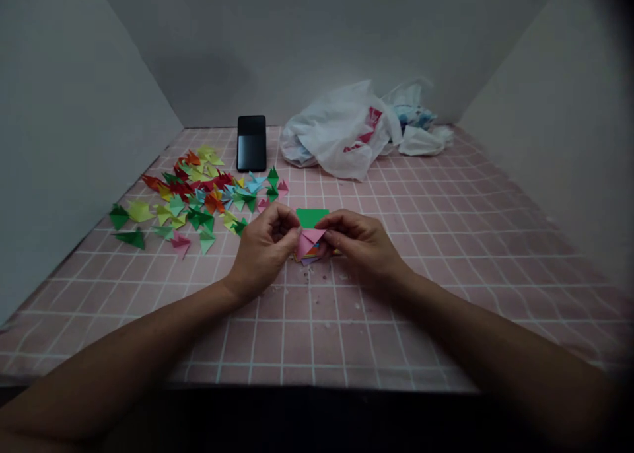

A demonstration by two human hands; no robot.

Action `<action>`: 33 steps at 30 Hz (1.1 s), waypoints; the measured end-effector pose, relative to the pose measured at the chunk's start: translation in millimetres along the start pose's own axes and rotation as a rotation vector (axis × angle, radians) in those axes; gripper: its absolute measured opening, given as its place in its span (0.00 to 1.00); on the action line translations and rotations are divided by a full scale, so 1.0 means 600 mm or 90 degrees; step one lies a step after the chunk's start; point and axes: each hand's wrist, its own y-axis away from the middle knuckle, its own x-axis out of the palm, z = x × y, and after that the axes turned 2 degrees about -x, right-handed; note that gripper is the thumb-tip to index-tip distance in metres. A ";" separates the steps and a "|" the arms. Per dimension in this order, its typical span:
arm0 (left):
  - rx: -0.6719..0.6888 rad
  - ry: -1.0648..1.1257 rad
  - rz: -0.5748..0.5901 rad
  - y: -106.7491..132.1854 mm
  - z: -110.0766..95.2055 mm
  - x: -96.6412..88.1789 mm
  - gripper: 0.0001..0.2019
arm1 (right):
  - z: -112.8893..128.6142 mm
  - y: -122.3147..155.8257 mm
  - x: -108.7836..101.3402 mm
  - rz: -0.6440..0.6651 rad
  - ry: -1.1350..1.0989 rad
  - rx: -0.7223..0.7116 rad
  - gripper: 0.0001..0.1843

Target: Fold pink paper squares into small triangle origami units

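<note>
Between my two hands is a small pink folded paper (309, 240), roughly triangular with a crease across its front. My left hand (265, 247) pinches its left side between thumb and fingers. My right hand (360, 243) grips its right corner the same way. Behind and below it lies a stack of coloured paper squares, with a green sheet (312, 218) on top and other colours showing at the near edge. The hands and the pink paper hide part of the stack.
A pile of small folded paper pieces (198, 205) in many colours spreads over the left of the pink checked tablecloth (426, 242). Behind it lies a black phone (251, 144). White plastic bags (347, 129) sit at the back wall. Small scraps are scattered near my hands.
</note>
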 end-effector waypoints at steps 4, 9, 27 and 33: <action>0.017 -0.024 -0.014 -0.001 0.003 -0.001 0.05 | 0.003 -0.001 0.000 0.032 -0.106 0.076 0.13; 0.047 -0.088 0.015 0.005 0.005 -0.002 0.04 | 0.007 0.003 0.006 0.050 -0.157 0.156 0.22; -0.127 -0.004 0.122 0.000 0.011 -0.002 0.09 | 0.010 0.005 0.010 -0.001 0.004 0.098 0.12; -0.198 0.072 0.108 -0.002 0.010 0.000 0.13 | 0.008 0.002 0.004 0.033 -0.115 0.128 0.16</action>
